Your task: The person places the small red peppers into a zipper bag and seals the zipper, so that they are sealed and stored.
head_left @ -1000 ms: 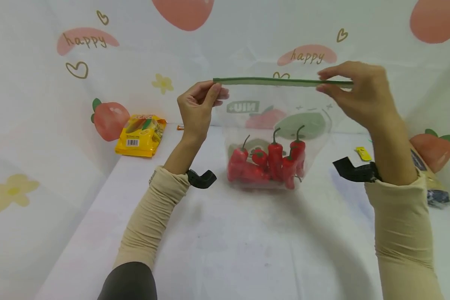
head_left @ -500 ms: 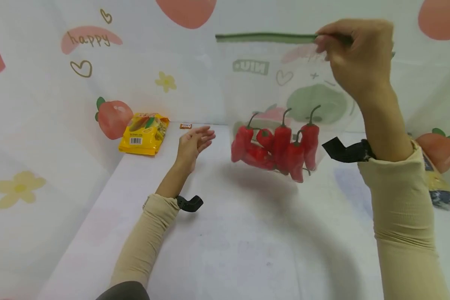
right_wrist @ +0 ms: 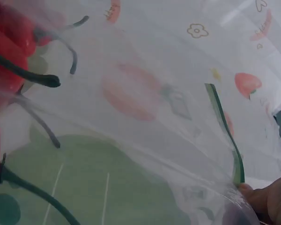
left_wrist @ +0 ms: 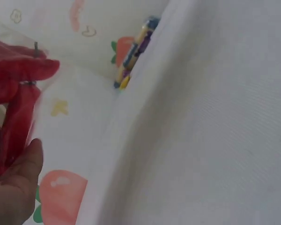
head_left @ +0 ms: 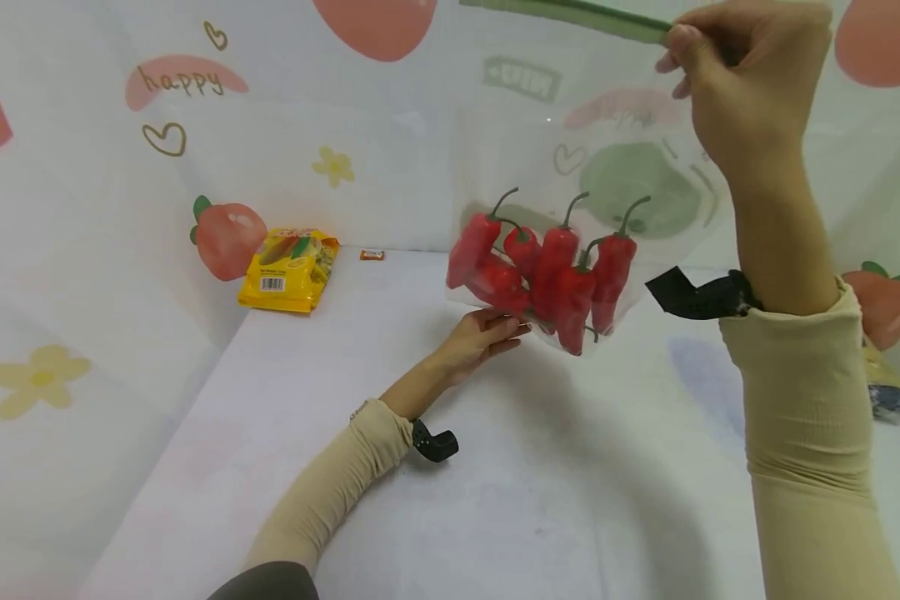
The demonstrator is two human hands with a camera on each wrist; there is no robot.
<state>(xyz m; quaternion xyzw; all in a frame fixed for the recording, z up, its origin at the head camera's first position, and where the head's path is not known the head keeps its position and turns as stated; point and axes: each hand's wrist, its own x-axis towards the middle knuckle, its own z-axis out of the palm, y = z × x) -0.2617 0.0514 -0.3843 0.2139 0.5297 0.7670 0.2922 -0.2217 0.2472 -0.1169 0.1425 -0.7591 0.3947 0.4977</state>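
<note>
My right hand [head_left: 765, 92] pinches the green zip strip [head_left: 607, 17] of a clear zip bag [head_left: 521, 79] near its right end, high up. From there the bag hangs tilted over the table, with several red chili peppers [head_left: 558, 279] with green stems bunched at the bottom. Below its lower left edge is my left hand [head_left: 480, 343], fingers stretched out and right at the underside of the bag. The left wrist view shows the left thumb [left_wrist: 35, 157] beside the red peppers [left_wrist: 18, 112]. In the right wrist view, thumb and finger hold the strip's end [right_wrist: 239, 176].
A yellow mango-print packet [head_left: 288, 271] stands at the back left of the white table [head_left: 420, 533]. A small red wrapped item [head_left: 372, 254] lies near the back edge. On the far right, a tan and dark blue package [head_left: 887, 387] is partly covered by the right sleeve.
The left hand let go of the strip's left end, dropped, then moved right under the bag. My right hand rose, lifting the bag higher and tilting it.
</note>
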